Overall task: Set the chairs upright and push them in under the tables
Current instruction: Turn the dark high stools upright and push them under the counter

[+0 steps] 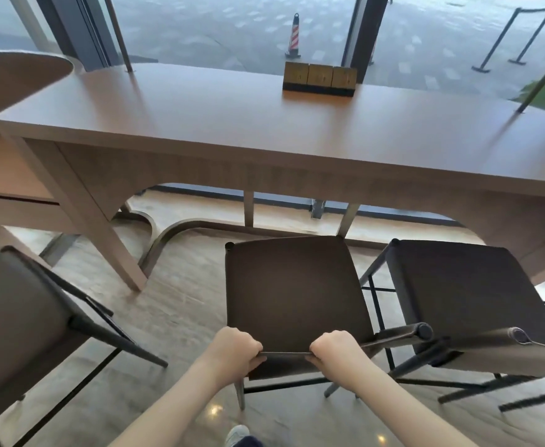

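A dark brown middle chair (293,285) stands upright in front of the long wooden table (232,124), its seat's far edge near the table's front. My left hand (235,348) and my right hand (337,348) both grip the top edge of its low backrest, side by side. A second dark chair (464,291) stands upright just to the right, its backrest close beside the one I hold. A third chair (19,317) stands at the left, turned at an angle away from the table.
A gold and black holder (319,79) sits at the table's far edge by the window. A table leg (116,246) slants down left of the middle chair. A lower wooden counter (9,175) lies at far left. My shoe (237,435) shows below.
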Demonstrator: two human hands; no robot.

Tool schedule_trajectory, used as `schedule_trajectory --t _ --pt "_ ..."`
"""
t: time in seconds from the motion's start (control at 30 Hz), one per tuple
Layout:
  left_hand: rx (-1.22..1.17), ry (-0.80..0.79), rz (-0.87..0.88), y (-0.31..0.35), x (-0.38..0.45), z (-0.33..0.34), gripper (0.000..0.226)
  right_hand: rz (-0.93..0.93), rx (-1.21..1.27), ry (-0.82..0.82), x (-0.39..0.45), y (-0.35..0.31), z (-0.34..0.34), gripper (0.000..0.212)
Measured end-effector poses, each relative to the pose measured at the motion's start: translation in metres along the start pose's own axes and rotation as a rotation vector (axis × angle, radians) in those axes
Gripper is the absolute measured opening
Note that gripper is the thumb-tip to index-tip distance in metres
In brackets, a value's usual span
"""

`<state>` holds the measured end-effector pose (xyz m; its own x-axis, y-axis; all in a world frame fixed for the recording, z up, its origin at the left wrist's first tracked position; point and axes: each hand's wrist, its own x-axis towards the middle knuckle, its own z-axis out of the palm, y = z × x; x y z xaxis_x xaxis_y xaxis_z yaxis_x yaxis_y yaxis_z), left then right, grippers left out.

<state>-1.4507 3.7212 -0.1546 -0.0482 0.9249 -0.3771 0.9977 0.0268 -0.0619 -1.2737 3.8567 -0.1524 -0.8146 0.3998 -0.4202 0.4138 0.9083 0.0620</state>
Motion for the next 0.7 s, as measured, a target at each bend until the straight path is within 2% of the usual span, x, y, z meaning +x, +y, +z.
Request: schedule_trajectory --t 0.7 --pt "0.088 0.034 0.143 -0.081 0.022 -0.011 0.045 0.138 0.139 0.096 0.027 -0.036 -0.025 0.030"
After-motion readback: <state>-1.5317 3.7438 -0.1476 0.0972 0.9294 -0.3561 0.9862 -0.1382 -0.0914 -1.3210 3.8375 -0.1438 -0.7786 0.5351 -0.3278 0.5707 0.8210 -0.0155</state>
